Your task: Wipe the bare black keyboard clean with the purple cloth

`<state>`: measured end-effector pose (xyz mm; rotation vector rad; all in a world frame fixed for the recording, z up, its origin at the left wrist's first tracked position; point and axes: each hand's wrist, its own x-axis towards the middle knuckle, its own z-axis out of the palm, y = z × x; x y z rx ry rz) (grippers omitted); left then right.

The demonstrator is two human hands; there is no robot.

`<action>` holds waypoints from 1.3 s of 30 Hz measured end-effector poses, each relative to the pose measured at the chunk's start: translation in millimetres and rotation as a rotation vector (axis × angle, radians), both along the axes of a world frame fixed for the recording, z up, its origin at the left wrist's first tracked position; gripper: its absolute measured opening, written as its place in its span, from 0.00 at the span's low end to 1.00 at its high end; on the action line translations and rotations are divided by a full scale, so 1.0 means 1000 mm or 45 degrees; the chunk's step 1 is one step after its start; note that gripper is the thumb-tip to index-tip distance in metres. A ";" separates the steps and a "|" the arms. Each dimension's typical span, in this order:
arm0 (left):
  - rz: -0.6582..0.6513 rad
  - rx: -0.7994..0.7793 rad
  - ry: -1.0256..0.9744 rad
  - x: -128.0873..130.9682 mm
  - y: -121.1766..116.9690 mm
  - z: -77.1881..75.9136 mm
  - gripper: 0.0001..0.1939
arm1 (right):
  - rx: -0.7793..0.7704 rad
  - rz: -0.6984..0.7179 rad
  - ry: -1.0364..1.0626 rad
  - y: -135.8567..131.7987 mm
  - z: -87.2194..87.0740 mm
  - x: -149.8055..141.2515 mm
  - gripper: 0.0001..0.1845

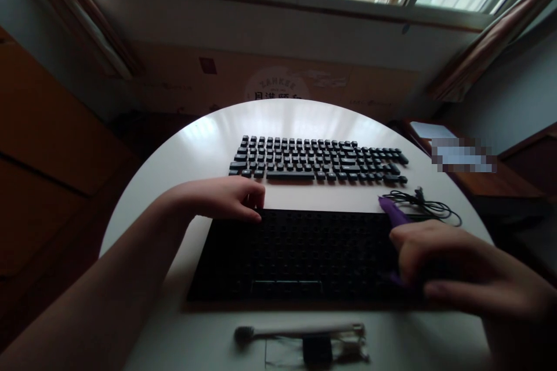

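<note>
1. The blurred right hand grips a purple cloth, partly hidden by its fingers, at the right end of the keyboard.
2. The left hand has its thumb on the keyboard's far edge; I cannot tell whether its curled fingers pinch.
3. Bare table separates keyboard from loose keys.

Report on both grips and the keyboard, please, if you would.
Left grip at far edge of keyboard. Right grip, blurred, holding purple cloth over right end. Keycaps laid out beyond. Cable near far right corner.
</note>
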<state>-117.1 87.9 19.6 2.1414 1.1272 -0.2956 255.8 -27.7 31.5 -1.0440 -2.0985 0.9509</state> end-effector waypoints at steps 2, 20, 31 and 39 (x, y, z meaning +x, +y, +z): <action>0.005 0.001 -0.003 0.000 0.000 0.000 0.14 | -0.127 0.308 -0.058 -0.001 0.003 -0.007 0.05; 0.024 0.033 -0.015 -0.002 0.000 -0.005 0.13 | 0.229 -0.155 -0.589 0.016 -0.051 -0.064 0.33; 0.026 0.055 -0.028 -0.002 0.000 -0.007 0.14 | 0.140 -0.264 -0.743 0.025 -0.051 -0.069 0.32; 0.026 0.011 -0.060 -0.004 0.001 -0.008 0.15 | 0.171 -0.289 -0.836 0.024 -0.059 -0.078 0.32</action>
